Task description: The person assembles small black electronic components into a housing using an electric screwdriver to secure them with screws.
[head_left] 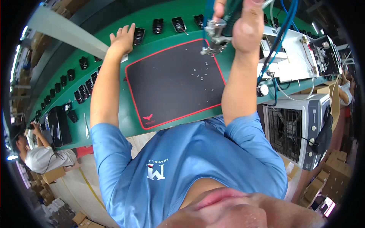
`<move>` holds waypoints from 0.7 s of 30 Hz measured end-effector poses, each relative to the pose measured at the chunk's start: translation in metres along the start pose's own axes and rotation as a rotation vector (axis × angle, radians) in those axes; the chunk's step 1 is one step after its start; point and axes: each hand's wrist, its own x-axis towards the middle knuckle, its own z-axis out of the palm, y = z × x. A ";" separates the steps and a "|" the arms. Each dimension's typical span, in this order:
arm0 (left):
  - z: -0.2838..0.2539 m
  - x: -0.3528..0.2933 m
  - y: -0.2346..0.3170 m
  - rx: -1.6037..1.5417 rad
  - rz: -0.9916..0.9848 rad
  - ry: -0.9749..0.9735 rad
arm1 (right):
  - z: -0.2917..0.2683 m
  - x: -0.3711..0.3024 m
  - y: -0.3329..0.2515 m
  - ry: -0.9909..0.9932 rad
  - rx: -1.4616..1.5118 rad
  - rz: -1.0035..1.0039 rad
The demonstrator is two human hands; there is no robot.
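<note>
I hold silver-headed, dark-green-handled tool [216, 35] in my right hand [247, 32] near far corner of red-edged black mat [163, 87]; my left hand [122, 41], fingers wide, beside small black housing [139, 35] on green counter [152, 46]. Blue cables [292, 13], pale slanted pole [72, 32] flank arms.

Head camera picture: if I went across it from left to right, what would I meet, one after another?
Person in a white shirt, left hand, black mat with a red edge, right hand, grey boxy machine with a grille, another person's white sleeve.
</note>
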 end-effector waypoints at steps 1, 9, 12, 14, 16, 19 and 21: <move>-0.004 -0.003 0.003 -0.001 0.013 -0.006 | 0.004 -0.002 -0.005 -0.022 -0.063 0.042; 0.000 -0.005 -0.001 -0.353 0.225 0.120 | 0.012 0.001 0.015 -0.066 0.013 -0.014; -0.001 -0.010 0.000 -0.351 0.227 0.164 | 0.010 -0.002 0.020 -0.092 0.011 -0.062; 0.009 -0.017 0.002 -0.381 0.220 0.242 | 0.013 -0.005 0.016 -0.090 -0.021 -0.050; 0.010 -0.029 0.009 -0.418 0.224 0.317 | 0.011 -0.008 0.020 -0.063 -0.045 -0.043; -0.008 -0.079 0.045 -0.675 0.328 0.481 | 0.006 -0.013 0.021 -0.045 -0.031 -0.011; -0.012 -0.118 0.077 -0.906 0.427 0.408 | 0.013 -0.020 0.016 -0.004 0.004 0.012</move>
